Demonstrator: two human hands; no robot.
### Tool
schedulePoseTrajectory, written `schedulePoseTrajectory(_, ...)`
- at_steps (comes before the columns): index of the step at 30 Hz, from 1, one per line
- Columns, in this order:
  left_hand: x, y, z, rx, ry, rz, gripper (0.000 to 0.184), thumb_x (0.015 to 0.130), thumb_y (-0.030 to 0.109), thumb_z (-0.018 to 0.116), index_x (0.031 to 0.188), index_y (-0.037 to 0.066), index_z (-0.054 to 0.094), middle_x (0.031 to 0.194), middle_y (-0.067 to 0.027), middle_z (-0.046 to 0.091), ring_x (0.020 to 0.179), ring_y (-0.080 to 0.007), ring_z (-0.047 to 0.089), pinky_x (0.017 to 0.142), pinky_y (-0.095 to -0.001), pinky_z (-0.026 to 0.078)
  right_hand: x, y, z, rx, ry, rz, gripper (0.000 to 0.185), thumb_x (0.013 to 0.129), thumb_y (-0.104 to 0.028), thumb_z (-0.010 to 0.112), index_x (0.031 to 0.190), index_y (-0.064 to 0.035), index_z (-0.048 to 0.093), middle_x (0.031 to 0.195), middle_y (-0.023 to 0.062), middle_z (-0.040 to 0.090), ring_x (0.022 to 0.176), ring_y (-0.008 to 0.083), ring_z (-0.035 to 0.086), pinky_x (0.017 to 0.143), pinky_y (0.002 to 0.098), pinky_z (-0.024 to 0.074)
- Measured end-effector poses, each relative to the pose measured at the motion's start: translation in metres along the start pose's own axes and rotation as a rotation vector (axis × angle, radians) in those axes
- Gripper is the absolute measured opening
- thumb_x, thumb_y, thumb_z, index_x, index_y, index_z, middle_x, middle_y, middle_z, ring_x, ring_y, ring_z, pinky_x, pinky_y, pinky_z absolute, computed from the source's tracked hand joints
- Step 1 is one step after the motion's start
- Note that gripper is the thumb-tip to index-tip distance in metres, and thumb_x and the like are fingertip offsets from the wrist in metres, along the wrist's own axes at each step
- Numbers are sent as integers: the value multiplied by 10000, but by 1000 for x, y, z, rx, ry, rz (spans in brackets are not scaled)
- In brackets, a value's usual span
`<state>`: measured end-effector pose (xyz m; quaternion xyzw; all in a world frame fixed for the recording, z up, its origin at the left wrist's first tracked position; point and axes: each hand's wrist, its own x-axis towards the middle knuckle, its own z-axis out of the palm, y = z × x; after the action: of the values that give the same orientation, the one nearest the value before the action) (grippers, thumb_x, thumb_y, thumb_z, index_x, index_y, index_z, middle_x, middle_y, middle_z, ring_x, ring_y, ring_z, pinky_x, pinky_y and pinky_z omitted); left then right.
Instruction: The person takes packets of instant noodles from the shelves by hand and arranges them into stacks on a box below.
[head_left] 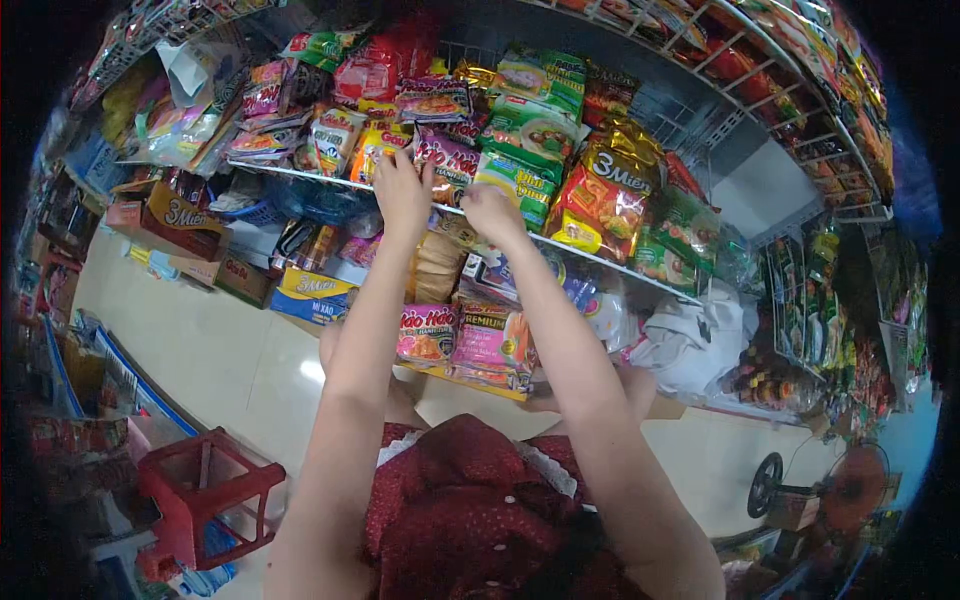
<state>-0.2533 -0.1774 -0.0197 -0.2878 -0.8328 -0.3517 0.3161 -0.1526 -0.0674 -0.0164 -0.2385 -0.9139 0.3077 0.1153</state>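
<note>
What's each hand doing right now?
Left hand: fingers bent, at the purple pack; hold can't be told.
Right hand: fingers curled, near that pack; hold can't be told.

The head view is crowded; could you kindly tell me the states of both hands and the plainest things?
Left bare hand: fingers bent, at the magenta plastic noodle packet
Right bare hand: fingers curled
Large gold plastic bag: filled out, front showing
White plastic or cloth bundle: crumpled
Round red fan: running or still, unclear

Fingertips of the right hand [492, 212] hidden, upper rack [800, 85] cut off, red fan [858, 485] blurred
</note>
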Motion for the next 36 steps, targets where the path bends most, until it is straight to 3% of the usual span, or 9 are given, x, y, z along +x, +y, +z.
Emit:
schedulePoseTrajectory(4, 2, -7, 0, -106, -98, -26, 294, 808, 201, 617, 994, -4, 519, 894, -222, 541, 835, -393, 536, 741, -465, 429, 15, 15, 8, 462, -67, 43, 487, 761, -244, 584, 1190, -20, 525, 962, 82, 606, 857, 177, 566, 697, 293, 459)
schedulePoseTrajectory(6, 3, -10, 2, -247, -68, -48, 215, 819, 157, 597, 942, -6, 528, 864, -208, 553, 802, -379, 545, 714, -449, 433, 5, 6, -4, 435, -73, 146, 584, 755, -356, 578, 1234, -31, 500, 1061, 195, 620, 1010, 300, 588, 856, 357, 443)
schedulePoseTrajectory(12, 5, -2, -8, -488, 230, -39, 119, 848, 84, 578, 891, -10, 519, 820, -125, 527, 692, -235, 528, 631, -341, 437, -16, -14, -19, 128, 11, 72, 424, 787, -369, 511, 1102, -88, 554, 999, 203, 626, 978, 367, 578, 839, 445, 454)
schedulePoseTrajectory(15, 5, 38, -58, -726, 223, -169, 139, 871, 108, 584, 892, -7, 509, 847, -75, 537, 698, -134, 535, 633, -251, 443, -34, -9, -5, -180, 356, -338, 399, 837, -333, 553, 1106, -39, 543, 939, 190, 623, 934, 353, 572, 801, 413, 448)
schedulePoseTrajectory(18, -18, 41, -87, -891, 146, -192, 156, 874, 115, 594, 924, -10, 514, 873, -53, 559, 710, -89, 526, 645, -221, 435, -87, -23, -23, 301, 522, -376, 293, 874, -250, 541, 1027, 0, 554, 847, 173, 612, 818, 364, 576, 720, 401, 453)
schedulePoseTrajectory(25, -119, -2, -120, -908, -125, -575, 77, 881, 78, 582, 914, 44, 521, 728, -5, 544, 645, -48, 494, 573, -189, 395, -162, -16, 21, 289, 153, -167, 217, 866, -213, 541, 897, 1, 556, 736, 195, 616, 663, 371, 596, 584, 441, 460)
schedulePoseTrajectory(27, -148, -47, -108, -852, -129, -545, 121, 879, 141, 594, 911, 31, 553, 723, -24, 565, 649, -74, 510, 583, -222, 413, -171, -21, 61, 656, -43, -14, 350, 868, -191, 550, 1172, -22, 513, 733, 116, 623, 568, 143, 557, 535, 309, 435)
schedulePoseTrajectory(31, -191, -99, -99, -392, -252, -663, 300, 850, 313, 593, 945, 30, 625, 833, -120, 656, 741, -201, 625, 651, -315, 459, -191, -26, 128, 664, 9, -58, 654, 850, -137, 567, 1387, 20, 227, 1336, 223, 347, 1219, 320, 381, 866, 326, 458)
schedulePoseTrajectory(36, -190, -67, -129, -27, -430, -420, 234, 822, 269, 624, 861, 40, 643, 714, -115, 647, 680, -235, 638, 623, -327, 470, -208, -7, 151, 581, -85, 41, 688, 820, -179, 580, 1359, 67, 228, 1375, 289, 270, 1272, 395, 303, 1031, 400, 318)
